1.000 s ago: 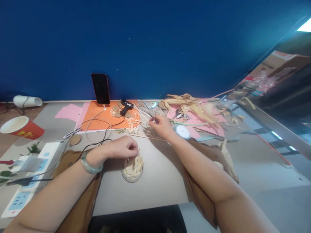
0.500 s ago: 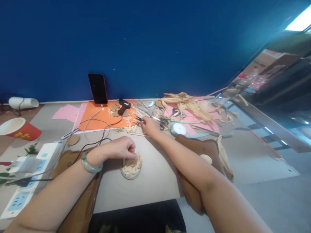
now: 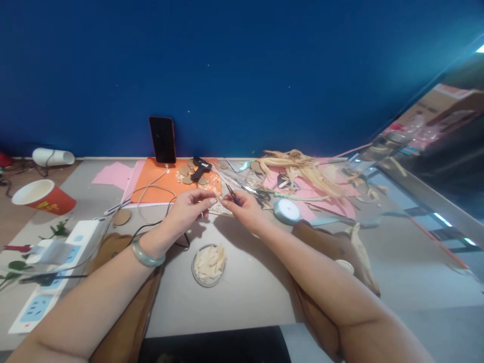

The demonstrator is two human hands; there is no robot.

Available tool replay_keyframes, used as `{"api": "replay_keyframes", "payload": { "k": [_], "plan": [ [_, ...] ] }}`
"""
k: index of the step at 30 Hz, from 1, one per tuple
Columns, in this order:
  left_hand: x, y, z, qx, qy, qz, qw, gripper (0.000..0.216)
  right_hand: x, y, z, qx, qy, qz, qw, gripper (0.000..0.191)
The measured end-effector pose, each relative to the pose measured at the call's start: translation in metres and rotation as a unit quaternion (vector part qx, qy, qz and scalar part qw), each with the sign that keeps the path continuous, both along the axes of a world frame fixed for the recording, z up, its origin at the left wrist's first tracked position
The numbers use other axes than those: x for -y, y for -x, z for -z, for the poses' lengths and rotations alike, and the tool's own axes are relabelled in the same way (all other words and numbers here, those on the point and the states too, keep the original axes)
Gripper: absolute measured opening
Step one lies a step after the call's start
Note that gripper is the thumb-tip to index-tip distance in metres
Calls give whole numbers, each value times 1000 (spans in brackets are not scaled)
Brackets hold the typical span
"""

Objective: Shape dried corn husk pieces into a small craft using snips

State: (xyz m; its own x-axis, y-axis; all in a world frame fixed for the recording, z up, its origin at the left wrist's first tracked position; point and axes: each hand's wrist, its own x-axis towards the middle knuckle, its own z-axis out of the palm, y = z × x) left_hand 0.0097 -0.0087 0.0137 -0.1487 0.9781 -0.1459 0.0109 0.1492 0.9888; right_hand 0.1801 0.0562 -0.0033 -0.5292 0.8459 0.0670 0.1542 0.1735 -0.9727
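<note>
My left hand [image 3: 188, 209] is raised above the grey table [image 3: 245, 292], its fingers pinched on a thin pale strip of dried husk. My right hand [image 3: 244, 205] meets it fingertip to fingertip and grips small dark-handled scissors [image 3: 231, 193]. Between my forearms a round clear dish [image 3: 209, 264] holds several pale husk pieces. A green bangle [image 3: 145, 256] sits on my left wrist.
An orange sheet [image 3: 151, 182] carries a black glue gun [image 3: 200, 168] and brown discs; a phone [image 3: 163, 139] leans on the blue wall. Dried husks [image 3: 302, 169] lie on pink paper at right, a tape roll [image 3: 288, 210] nearby. A red cup [image 3: 43, 196] and power strip [image 3: 45, 275] sit left.
My left hand left the dish and rose toward the middle. My right hand came back from the pile with the scissors and now meets the left hand.
</note>
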Motion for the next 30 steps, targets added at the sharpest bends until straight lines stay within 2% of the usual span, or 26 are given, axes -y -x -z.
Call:
{"api": "replay_keyframes", "payload": {
  "k": [3,7,13,16,21,25,30],
  "plan": [
    [1,0,-2,14,-16,-21,1000,31,6,3,-2,-5,11,-16,1000,27],
    [-1,1,6,19,-38,-30,999,27,5,5,1,-3,-8,-8,1000,22],
    [-5,0,9,35,-57,-81,994,26,0,5,9,31,-38,57,997,17],
    [-4,-1,4,41,-42,-63,996,27,-1,4,10,15,-17,82,996,26],
    [-2,-4,2,40,-24,-22,999,27,4,5,12,-53,61,-1,997,48],
    [-1,-3,3,35,-27,11,999,28,8,8,16,-40,61,-39,997,51],
    [0,-4,2,31,-11,20,999,29,10,9,16,-42,67,-56,995,52]
  ]
}}
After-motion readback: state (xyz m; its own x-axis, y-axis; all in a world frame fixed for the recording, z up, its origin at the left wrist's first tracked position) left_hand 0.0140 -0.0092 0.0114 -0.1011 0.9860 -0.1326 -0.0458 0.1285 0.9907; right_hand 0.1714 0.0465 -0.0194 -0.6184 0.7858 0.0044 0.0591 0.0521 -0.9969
